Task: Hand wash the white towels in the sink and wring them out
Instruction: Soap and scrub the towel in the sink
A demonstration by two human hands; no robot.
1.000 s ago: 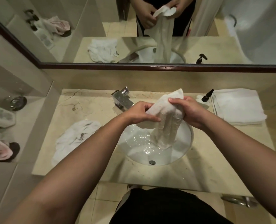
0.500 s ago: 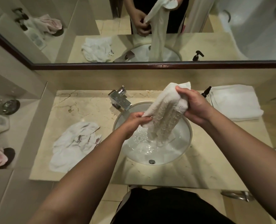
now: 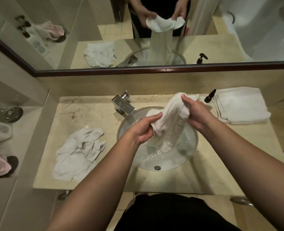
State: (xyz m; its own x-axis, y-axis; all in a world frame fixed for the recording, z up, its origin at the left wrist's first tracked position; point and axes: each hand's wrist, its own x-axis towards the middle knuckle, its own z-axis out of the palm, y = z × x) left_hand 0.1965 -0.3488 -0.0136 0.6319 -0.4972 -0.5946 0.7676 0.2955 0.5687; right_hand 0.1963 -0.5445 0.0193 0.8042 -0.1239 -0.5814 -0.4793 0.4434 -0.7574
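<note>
Bare forearms, black clothing (image 3: 171, 214).

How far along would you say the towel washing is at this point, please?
Done: perhaps the crumpled towel left of the sink. In hand: left hand and right hand grip a wet towel over the basin. Left: the folded towels on the right look untouched.

Hands: two, left (image 3: 144, 129) and right (image 3: 196, 114)
Towels: three – wet (image 3: 169, 124) at centre, crumpled (image 3: 76, 154) at 9 o'clock, folded (image 3: 241, 105) at 2 o'clock
Sink (image 3: 192, 147): one
Tap (image 3: 123, 104): one
Pump bottle (image 3: 209, 96): one
</note>
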